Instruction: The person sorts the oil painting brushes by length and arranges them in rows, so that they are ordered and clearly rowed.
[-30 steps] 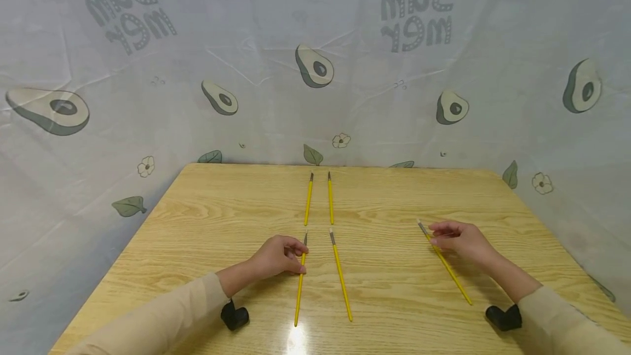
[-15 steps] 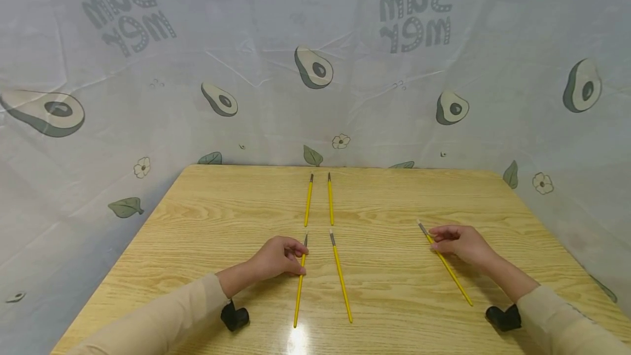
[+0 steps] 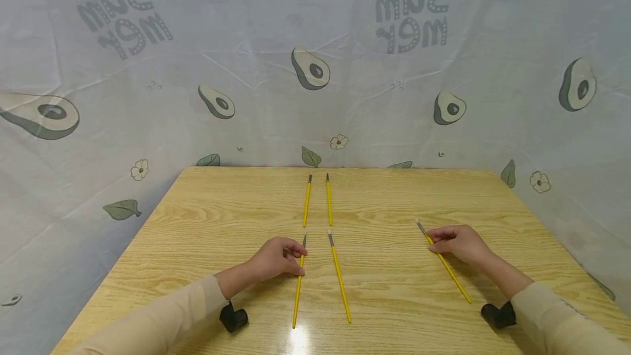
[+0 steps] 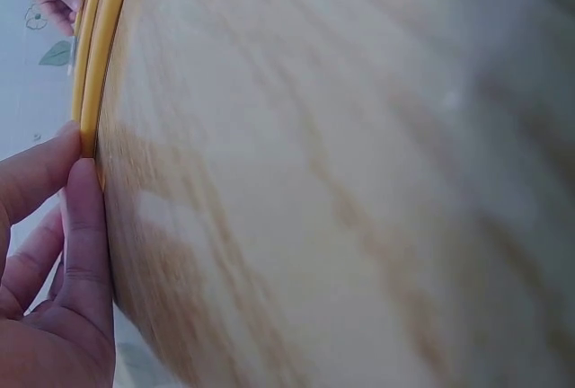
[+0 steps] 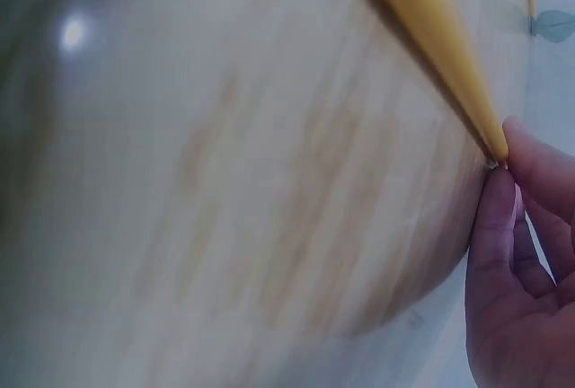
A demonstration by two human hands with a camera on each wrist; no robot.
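Note:
Near the middle of the table, my left hand [image 3: 276, 259] pinches a yellow-handled paintbrush [image 3: 297, 303] between thumb and fingers, close below its grey ferrule. In the left wrist view those fingertips meet at the yellow handle [image 4: 92, 110]. Over on the right side, my right hand [image 3: 460, 242] pinches another yellow paintbrush [image 3: 454, 278] near its ferrule; its pale tip points away and to the left. The right wrist view has this brush's handle [image 5: 440, 42] running from the fingertips along the wood. Just right of my left hand lies a third paintbrush [image 3: 340, 284], untouched.
Two more yellow paintbrushes, one on the left [image 3: 307, 201] and one on the right [image 3: 329, 201], lie side by side farther back. The wooden table [image 3: 222, 201] ends at a curtain [image 3: 256, 26] printed with avocados. Dark wrist devices show under both sleeves.
Both hands keep their grip on their paintbrushes and stay in place. Only the head view has shifted slightly.

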